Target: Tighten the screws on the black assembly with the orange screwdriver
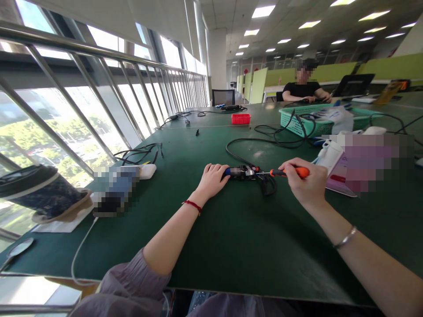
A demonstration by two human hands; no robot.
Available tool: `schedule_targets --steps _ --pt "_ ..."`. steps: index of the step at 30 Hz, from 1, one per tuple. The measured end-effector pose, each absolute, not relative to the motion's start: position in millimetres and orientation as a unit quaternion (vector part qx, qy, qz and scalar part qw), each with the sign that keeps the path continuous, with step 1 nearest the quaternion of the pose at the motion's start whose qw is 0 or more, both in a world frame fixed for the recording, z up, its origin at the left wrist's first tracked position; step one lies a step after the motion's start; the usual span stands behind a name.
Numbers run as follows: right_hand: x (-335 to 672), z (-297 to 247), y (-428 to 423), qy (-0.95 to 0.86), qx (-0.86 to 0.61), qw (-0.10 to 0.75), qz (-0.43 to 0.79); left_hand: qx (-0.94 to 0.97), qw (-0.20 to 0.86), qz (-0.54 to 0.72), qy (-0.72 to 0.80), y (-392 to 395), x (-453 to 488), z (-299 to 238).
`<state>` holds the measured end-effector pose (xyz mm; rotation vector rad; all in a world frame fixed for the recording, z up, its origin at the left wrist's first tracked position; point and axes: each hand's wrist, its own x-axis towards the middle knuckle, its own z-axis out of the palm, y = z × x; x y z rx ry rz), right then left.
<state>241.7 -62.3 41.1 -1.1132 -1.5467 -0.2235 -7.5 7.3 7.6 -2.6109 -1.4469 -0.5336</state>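
Observation:
On the green table lies an opened power tool (246, 173) with its inner parts showing, a blue end at its left and a black loop-shaped handle below. My left hand (213, 179) is wrapped over that blue end and holds the tool down. In my right hand (306, 182) is an orange and black screwdriver (277, 172), gripped by its handle and held almost level. Its thin shaft points left and its tip meets the right part of the tool's insides; the exact contact point is too small to tell. A black cord runs from the tool toward the back.
A green basket (297, 123) with cables and bags stands back right, near a pinkish box (366, 163). A small red tray (241, 119) sits farther back. To the left are a phone (115, 193), a cup (36, 193) and coiled cables (140, 153). Another person (302, 90) sits across.

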Motion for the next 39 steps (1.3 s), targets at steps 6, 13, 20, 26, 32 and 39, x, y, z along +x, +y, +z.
schedule_targets --steps 6,13,20,26,32,39 --pt "241.6 39.1 -61.5 -0.664 -0.475 0.569 -0.097 -0.859 0.055 -0.176 -0.478 7.1 -7.1 7.1" --pt "241.3 38.9 -60.2 -0.653 -0.477 0.583 -0.074 -0.860 0.056 -0.170 -0.478 6.8 -6.9 8.0" --pt "241.5 36.8 -57.0 -0.622 -0.476 0.620 -0.055 -0.858 0.062 -0.163 -0.484 6.8 -6.5 8.3" --pt "239.1 37.9 -58.1 -0.612 -0.495 0.614 -0.056 -0.858 0.059 -0.167 -0.483 6.8 -6.2 7.9" --pt "239.7 38.4 -57.4 -0.615 -0.466 0.633 -0.070 -0.859 0.058 -0.166 -0.482 6.8 -6.3 8.3" --pt "238.5 37.9 -57.0 -0.598 -0.491 0.629 -0.075 -0.859 0.060 -0.172 -0.479 7.7 -6.9 7.1"
